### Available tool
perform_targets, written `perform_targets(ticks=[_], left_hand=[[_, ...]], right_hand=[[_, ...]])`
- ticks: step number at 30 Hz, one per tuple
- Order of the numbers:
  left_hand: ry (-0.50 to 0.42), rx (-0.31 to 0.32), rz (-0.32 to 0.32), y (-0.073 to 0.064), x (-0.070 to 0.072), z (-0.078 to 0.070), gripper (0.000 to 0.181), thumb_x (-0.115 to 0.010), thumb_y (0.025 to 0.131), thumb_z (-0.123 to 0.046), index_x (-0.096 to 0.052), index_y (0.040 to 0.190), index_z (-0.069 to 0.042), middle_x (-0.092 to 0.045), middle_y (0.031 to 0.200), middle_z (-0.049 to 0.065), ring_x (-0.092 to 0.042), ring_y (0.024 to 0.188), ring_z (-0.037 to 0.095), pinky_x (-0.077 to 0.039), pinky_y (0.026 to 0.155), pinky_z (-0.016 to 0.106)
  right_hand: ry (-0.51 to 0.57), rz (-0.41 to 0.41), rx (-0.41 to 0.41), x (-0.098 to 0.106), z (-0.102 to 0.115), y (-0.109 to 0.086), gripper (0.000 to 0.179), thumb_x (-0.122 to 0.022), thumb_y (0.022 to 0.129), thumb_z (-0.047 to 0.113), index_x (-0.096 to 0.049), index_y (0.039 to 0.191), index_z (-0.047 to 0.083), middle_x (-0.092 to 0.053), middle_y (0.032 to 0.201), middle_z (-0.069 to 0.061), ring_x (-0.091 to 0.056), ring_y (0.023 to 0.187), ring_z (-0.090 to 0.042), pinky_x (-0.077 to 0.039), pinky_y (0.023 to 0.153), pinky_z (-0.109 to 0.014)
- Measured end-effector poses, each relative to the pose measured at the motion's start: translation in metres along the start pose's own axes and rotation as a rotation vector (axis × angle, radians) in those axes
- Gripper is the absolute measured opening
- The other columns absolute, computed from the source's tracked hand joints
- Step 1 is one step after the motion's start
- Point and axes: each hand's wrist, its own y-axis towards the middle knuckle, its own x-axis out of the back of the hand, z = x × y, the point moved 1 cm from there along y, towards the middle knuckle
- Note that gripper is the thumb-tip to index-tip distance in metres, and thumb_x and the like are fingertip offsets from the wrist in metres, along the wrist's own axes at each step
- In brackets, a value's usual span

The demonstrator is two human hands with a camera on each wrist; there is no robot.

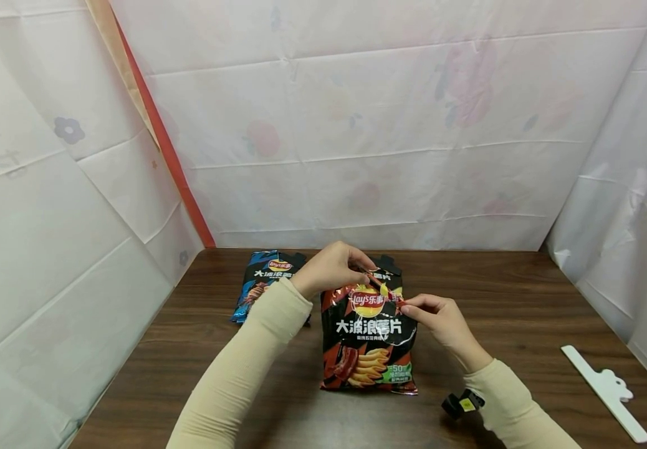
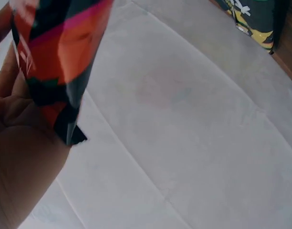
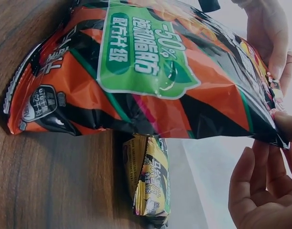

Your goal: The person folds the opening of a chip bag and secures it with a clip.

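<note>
A red and black bag of potato chips [image 1: 368, 358] stands upright near the middle of the table, its lower edge on the wood. My left hand [image 1: 331, 268] reaches over from the left and pinches the bag's top edge. At the upper right corner, the thumb and fingers of my right hand [image 1: 441, 324] pinch the same edge. The right wrist view shows both hands at the bag's top, with its green "-50%" panel [image 3: 141, 52] facing the camera. In the left wrist view the bag's orange and black corner [image 2: 67, 86] hangs beside the palm.
A blue and black chip bag [image 1: 262, 280] lies at the back left, partly behind the left arm. Behind the red bag is a yellow and black chip bag [image 3: 153, 181], with a black clip [image 1: 389, 265] at its top. A long white clip [image 1: 604, 393] lies far right.
</note>
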Motion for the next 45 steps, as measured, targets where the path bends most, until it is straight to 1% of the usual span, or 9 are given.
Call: perform_targets(ticks=[5,7,17,23,27,31,38,42,45], left_hand=[[0.052,0.006,0.005,-0.001,0.002,0.0,0.018,-0.072,0.09,-0.02,-0.077,0.107,-0.014,-0.074,0.105,0.001,-0.046,0.054,0.009,-0.04,0.054,0.026],[0.052,0.012,0.004,-0.002,0.002,0.0,0.017,-0.072,0.09,-0.021,-0.077,0.106,-0.014,-0.073,0.102,0.001,-0.039,0.05,0.011,-0.036,0.052,0.026],[0.003,0.025,-0.025,-0.001,-0.001,0.002,0.013,-0.07,0.091,-0.016,-0.077,0.102,-0.015,-0.073,0.098,0.001,-0.034,0.046,0.01,-0.036,0.051,0.026],[-0.011,0.026,-0.034,-0.001,-0.001,0.001,0.012,-0.069,0.091,-0.015,-0.077,0.101,-0.015,-0.073,0.098,0.001,-0.03,0.044,0.01,-0.033,0.049,0.026],[-0.008,0.025,-0.036,-0.002,-0.002,0.001,0.012,-0.069,0.092,-0.015,-0.077,0.101,-0.015,-0.073,0.097,0.001,-0.03,0.042,0.01,-0.033,0.048,0.026],[-0.005,0.021,-0.036,-0.001,-0.002,0.001,0.012,-0.068,0.092,-0.015,-0.077,0.101,-0.015,-0.073,0.097,0.001,-0.032,0.043,0.01,-0.034,0.049,0.026],[-0.003,0.012,-0.041,0.0,-0.003,0.0,0.013,-0.068,0.092,-0.014,-0.077,0.101,-0.015,-0.073,0.1,0.001,-0.034,0.045,0.009,-0.035,0.051,0.025],[0.003,0.01,-0.04,-0.001,-0.003,-0.001,0.013,-0.068,0.092,-0.014,-0.077,0.102,-0.014,-0.073,0.106,0.004,-0.035,0.046,0.01,-0.037,0.052,0.025],[0.005,0.016,-0.04,-0.001,-0.003,-0.001,0.013,-0.069,0.092,-0.013,-0.077,0.103,-0.014,-0.072,0.111,0.005,-0.039,0.049,0.01,-0.038,0.054,0.025]], right_hand=[[-0.018,-0.003,0.011,0.001,-0.001,-0.001,0.024,-0.07,0.092,0.017,-0.073,0.1,-0.005,-0.072,0.088,0.015,-0.065,0.086,-0.003,-0.052,0.076,-0.022],[-0.018,-0.006,0.001,0.002,-0.001,-0.001,0.023,-0.07,0.092,0.017,-0.073,0.101,-0.005,-0.072,0.088,0.016,-0.065,0.086,-0.003,-0.052,0.075,-0.022],[0.004,-0.006,-0.04,0.003,0.002,-0.002,0.027,-0.072,0.09,0.015,-0.071,0.104,-0.008,-0.072,0.09,0.011,-0.064,0.085,-0.003,-0.052,0.075,-0.023],[0.003,0.0,-0.059,0.006,0.002,-0.001,0.027,-0.072,0.089,0.013,-0.07,0.107,-0.007,-0.07,0.091,0.016,-0.064,0.085,-0.002,-0.052,0.075,-0.022],[0.025,0.017,-0.064,0.011,0.001,0.0,0.03,-0.073,0.089,0.017,-0.07,0.109,-0.005,-0.071,0.093,0.015,-0.065,0.087,-0.003,-0.055,0.076,-0.024],[0.035,0.046,-0.021,0.02,0.003,-0.002,0.031,-0.069,0.092,0.016,-0.067,0.112,-0.008,-0.071,0.095,0.015,-0.067,0.086,-0.003,-0.057,0.076,-0.026],[-0.025,0.091,0.06,0.044,0.011,-0.007,0.034,-0.055,0.101,0.017,-0.06,0.121,-0.011,-0.071,0.099,0.011,-0.07,0.091,-0.008,-0.057,0.079,-0.026],[-0.085,0.077,0.099,0.06,0.016,-0.008,0.034,-0.053,0.102,0.017,-0.058,0.123,-0.01,-0.071,0.103,0.014,-0.07,0.094,-0.007,-0.057,0.079,-0.024],[-0.147,0.036,0.126,0.074,0.02,-0.01,0.033,-0.054,0.102,0.016,-0.059,0.124,-0.008,-0.069,0.105,0.018,-0.068,0.095,-0.002,-0.056,0.078,-0.022]])
